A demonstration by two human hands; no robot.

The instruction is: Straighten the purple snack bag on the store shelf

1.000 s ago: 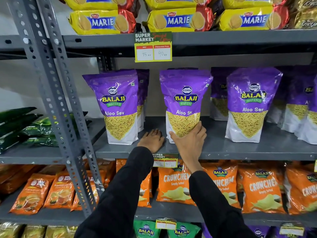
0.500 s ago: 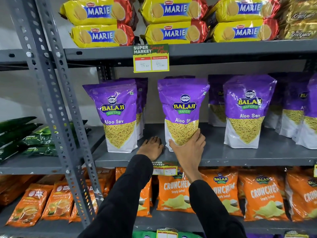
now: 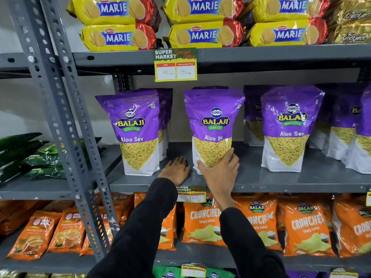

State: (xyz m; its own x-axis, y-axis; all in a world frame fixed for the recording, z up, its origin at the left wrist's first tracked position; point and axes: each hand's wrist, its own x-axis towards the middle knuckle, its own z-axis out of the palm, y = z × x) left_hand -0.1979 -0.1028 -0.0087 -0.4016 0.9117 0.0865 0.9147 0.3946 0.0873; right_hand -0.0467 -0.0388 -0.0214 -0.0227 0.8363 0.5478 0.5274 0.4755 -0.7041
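Observation:
A purple Balaji Aloo Sev bag (image 3: pixel 212 121) stands roughly upright in the middle of the grey metal shelf (image 3: pixel 261 180), near its front edge. My right hand (image 3: pixel 218 169) wraps around the bag's lower front, thumb on the left side and fingers on the right. My left hand (image 3: pixel 175 169) lies palm down on the shelf just left of the bag, fingers together, holding nothing. Both arms wear black sleeves.
More purple Aloo Sev bags stand to the left (image 3: pixel 136 133) and right (image 3: pixel 289 129), with others behind. Marie biscuit packs (image 3: pixel 202 34) fill the shelf above, orange crisp bags (image 3: pixel 202 223) the shelf below. A grey slotted upright (image 3: pixel 60 121) rises at the left.
The camera view has tilted upward a little. My right hand stays on the bag's lower front and my left hand stays flat on the shelf; the bag's pose is almost unchanged.

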